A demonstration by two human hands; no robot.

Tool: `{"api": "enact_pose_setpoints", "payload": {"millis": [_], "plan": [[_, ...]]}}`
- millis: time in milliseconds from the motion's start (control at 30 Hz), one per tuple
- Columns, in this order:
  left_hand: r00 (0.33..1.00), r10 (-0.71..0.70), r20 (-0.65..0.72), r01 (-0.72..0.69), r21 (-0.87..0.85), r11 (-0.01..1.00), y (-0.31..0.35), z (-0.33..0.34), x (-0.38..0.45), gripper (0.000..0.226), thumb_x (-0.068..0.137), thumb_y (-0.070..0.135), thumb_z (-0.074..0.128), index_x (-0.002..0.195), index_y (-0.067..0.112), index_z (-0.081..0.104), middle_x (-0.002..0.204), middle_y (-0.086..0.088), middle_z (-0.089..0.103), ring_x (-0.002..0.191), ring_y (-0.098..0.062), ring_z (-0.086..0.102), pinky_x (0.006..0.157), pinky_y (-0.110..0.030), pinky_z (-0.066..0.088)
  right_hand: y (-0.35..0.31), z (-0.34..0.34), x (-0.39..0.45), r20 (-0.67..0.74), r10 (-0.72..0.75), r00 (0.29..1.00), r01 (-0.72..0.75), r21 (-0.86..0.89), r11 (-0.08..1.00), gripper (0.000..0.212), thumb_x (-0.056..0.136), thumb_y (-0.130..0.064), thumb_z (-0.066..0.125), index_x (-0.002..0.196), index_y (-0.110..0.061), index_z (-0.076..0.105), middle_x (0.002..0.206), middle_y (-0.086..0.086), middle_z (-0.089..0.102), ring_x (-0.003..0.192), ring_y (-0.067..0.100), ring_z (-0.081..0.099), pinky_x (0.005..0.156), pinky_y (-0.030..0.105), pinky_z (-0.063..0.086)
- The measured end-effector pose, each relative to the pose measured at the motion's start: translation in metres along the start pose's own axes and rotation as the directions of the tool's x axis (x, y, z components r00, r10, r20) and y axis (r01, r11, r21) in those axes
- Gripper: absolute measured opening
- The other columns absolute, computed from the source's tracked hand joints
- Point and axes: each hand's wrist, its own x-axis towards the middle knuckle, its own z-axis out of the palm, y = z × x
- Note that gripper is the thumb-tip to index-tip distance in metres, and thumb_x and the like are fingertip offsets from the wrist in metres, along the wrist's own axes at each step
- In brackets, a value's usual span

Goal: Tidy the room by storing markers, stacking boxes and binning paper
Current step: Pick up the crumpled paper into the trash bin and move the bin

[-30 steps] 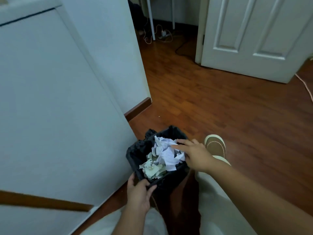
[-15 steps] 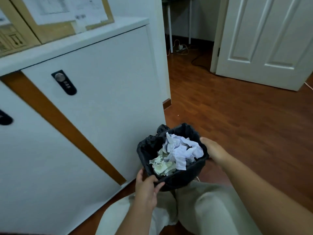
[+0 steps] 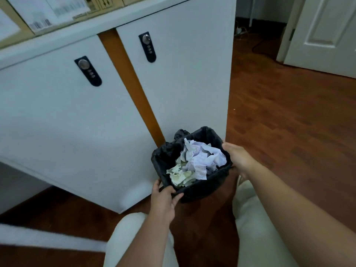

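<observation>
Left hand point(image 3: 163, 201) gripped the near rim, right hand point(image 3: 236, 158) grasped the right rim of the paper-filled bin point(image 3: 210, 187), held between them beside the cabinet point(image 3: 183, 83).

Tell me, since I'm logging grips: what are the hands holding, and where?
Both hold the bin: left hand grips its near rim, right hand holds its right side.

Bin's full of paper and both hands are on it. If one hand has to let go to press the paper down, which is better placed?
Probably the right hand: it rests against the bin rim beside the crumpled paper heap. The left hand grips the near corner, steadying it.
</observation>
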Motion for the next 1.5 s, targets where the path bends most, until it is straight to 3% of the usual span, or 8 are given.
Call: {"api": "enact_pose_setpoints", "payload": {"millis": [100,200,367,533,800,900,1133,1500], "plan": [[0.999,-0.007,-0.047,0.005,-0.026,1.000,0.004,-0.034,0.002,0.070,0.083,-0.022,0.040,0.138,0.022,0.045,0.125,-0.016,0.058,0.091,-0.026,0.061,0.054,-0.030,0.061,0.001,0.040,-0.015,0.003,0.010,1.000,-0.010,-0.024,1.000,0.024,0.085,-0.031,0.050,0.088,-0.012,0.064,0.090,0.014,0.067,0.087,0.020,0.058,0.080,0.038,0.046],[0.997,-0.009,-0.082,0.007,-0.029,1.000,0.008,-0.061,0.003,0.072,0.083,-0.020,0.040,0.141,0.023,0.044,0.123,-0.014,0.059,0.096,-0.028,0.062,0.055,-0.030,0.061,0.004,0.069,-0.023,-0.007,0.029,1.000,-0.029,-0.050,0.998,0.038,0.093,-0.025,0.047,0.108,0.006,0.062,0.115,0.022,0.065,0.101,0.028,0.066,0.093,0.041,0.048],[0.990,0.008,-0.138,-0.013,-0.041,0.999,0.011,-0.086,0.002,0.071,0.086,-0.018,0.038,0.143,0.025,0.042,0.110,-0.008,0.062,0.090,-0.025,0.064,0.065,-0.035,0.058,0.017,0.100,-0.026,-0.001,0.076,0.997,-0.076,-0.064,0.995,0.026,0.097,-0.023,0.046,0.094,-0.007,0.066,0.097,0.014,0.070,0.081,0.022,0.062,0.076,0.033,0.048],[0.980,0.013,-0.197,-0.022,-0.041,0.999,0.016,-0.117,0.004,0.068,0.089,-0.016,0.039,0.144,0.023,0.042,0.099,-0.005,0.062,0.086,-0.024,0.064,0.063,-0.034,0.057,0.032,0.128,-0.030,0.045,0.109,0.993,-0.106,-0.077,0.991,0.036,0.095,-0.019,0.047,0.114,0.010,0.057,0.116,0.024,0.064,0.095,0.033,0.066,0.074,0.034,0.045],[0.970,0.035,-0.239,-0.034,0.008,0.999,0.022,-0.155,0.013,0.067,0.089,-0.016,0.036,0.145,0.020,0.042,0.118,-0.012,0.060,0.093,-0.025,0.062,0.066,-0.036,0.056,0.031,0.162,-0.018,0.098,0.121,0.988,-0.097,-0.223,0.970,0.026,0.092,-0.013,0.046,0.079,-0.011,0.068,0.093,0.012,0.069,0.081,0.026,0.063,0.070,0.034,0.048],[0.967,0.037,-0.253,-0.033,0.022,0.999,0.026,-0.177,0.020,0.066,0.089,-0.018,0.036,0.143,0.019,0.043,0.123,-0.014,0.059,0.104,-0.030,0.061,0.076,-0.041,0.055,0.028,0.179,-0.018,0.135,0.182,0.974,-0.147,-0.235,0.961,0.023,0.093,-0.016,0.050,0.089,-0.007,0.070,0.088,0.010,0.069,0.074,0.021,0.064,0.059,0.027,0.047],[0.939,-0.022,-0.344,0.028,0.012,1.000,0.030,-0.238,0.040,0.070,0.087,-0.019,0.038,0.145,0.020,0.043,0.133,-0.014,0.056,0.112,-0.031,0.059,0.072,-0.038,0.057,0.055,0.249,-0.015,0.190,0.240,0.952,-0.159,-0.362,0.919,0.027,0.094,-0.017,0.052,0.104,0.004,0.065,0.098,0.015,0.064,0.091,0.026,0.057,0.078,0.033,0.043],[0.892,-0.042,-0.449,0.050,0.005,0.999,0.039,-0.287,0.088,0.056,0.095,-0.010,0.041,0.141,0.021,0.046,0.133,-0.010,0.056,0.112,-0.029,0.059,0.076,-0.040,0.058,0.100,0.334,-0.001,0.185,0.302,0.935,-0.188,-0.463,0.866,0.019,0.085,-0.018,0.057,0.103,-0.013,0.063,0.105,0.013,0.065,0.098,0.030,0.061,0.084,0.038,0.048]]}}
